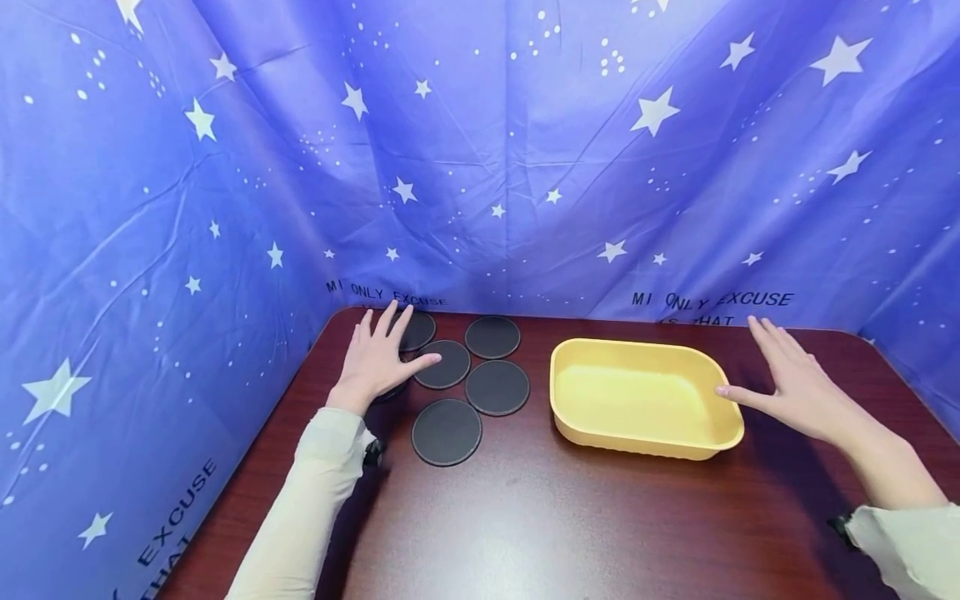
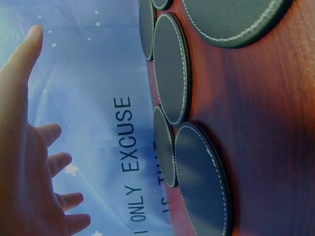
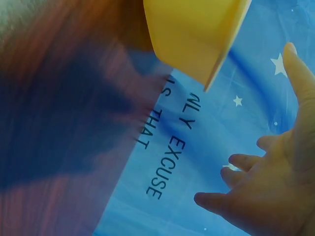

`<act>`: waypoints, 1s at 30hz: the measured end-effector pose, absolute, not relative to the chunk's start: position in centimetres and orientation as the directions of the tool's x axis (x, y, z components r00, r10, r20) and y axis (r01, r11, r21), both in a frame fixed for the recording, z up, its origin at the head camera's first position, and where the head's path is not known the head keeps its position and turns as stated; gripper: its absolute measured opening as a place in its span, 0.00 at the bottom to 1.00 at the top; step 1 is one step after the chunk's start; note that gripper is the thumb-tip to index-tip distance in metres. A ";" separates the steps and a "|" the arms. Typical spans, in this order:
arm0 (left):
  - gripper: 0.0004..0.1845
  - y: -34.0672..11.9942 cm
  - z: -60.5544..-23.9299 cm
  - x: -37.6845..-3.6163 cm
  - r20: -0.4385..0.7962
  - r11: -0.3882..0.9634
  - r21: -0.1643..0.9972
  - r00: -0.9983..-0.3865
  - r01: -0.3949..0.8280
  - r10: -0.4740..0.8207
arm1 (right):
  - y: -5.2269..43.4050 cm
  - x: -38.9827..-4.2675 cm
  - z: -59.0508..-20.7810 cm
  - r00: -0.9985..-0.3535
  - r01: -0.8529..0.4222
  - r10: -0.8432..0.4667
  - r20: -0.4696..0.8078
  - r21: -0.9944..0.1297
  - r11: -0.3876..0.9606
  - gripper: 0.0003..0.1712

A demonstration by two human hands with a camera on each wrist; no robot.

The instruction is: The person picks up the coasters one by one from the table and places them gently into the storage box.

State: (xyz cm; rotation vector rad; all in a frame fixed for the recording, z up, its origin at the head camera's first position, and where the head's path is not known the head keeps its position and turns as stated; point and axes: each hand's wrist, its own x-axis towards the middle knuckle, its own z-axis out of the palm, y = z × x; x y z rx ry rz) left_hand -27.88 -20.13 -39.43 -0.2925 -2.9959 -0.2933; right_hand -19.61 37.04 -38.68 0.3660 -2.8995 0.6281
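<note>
1. Plainly, the only writing to be read is on the blue star-printed cloth (image 1: 525, 167) hung behind and beside the table (image 1: 570, 517): black capitals reading "MI ONLY EXCUSE", with "IS THAT" partly legible on the line beneath. It shows once behind the coasters and once behind the tray, and "EXCUSE" appears again low on the left-hand drape.
2. Counting: four black round coasters (image 1: 497, 387) with pale stitched rims lie fully in sight, a fifth is half covered by the fingers at the far left, and a dark edge under the palm may be a sixth; I cannot tell for certain. There is one yellow tray (image 1: 645, 358).
3. The coasters lie flat in a loose cluster on the left half of the dark red table, some edges touching or nearly so. Being round, they have no long axis.
4. The tray sits right of the cluster, apart from it, its long axis running left to right across the table, open side up.
5. The left hand (image 1: 378, 358) is spread flat, fingers straight, over the far-left coasters, gripping nothing; the left wrist view shows the palm raised above them.
6. The right hand (image 1: 795, 383) is likewise spread and empty, hovering just right of the tray, thumb close to its right rim.
</note>
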 end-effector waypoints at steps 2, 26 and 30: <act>0.56 -20.3 -39.6 -27.9 0.137 0.962 0.181 -0.974 0.204 0.181 | 36.9 -19.3 -39.0 -0.951 -0.294 -0.225 0.211 -0.403 0.867 0.65; 0.61 -23.8 -42.5 -26.9 0.039 0.941 0.331 -0.997 0.075 0.066 | 36.2 -15.6 -42.0 -0.966 -0.259 -0.222 0.135 -0.583 0.770 0.67; 0.61 -24.8 -43.1 -27.0 0.040 0.923 0.383 -0.999 0.049 0.036 | 36.2 -15.4 -42.7 -0.959 -0.283 -0.238 0.155 -0.595 0.752 0.66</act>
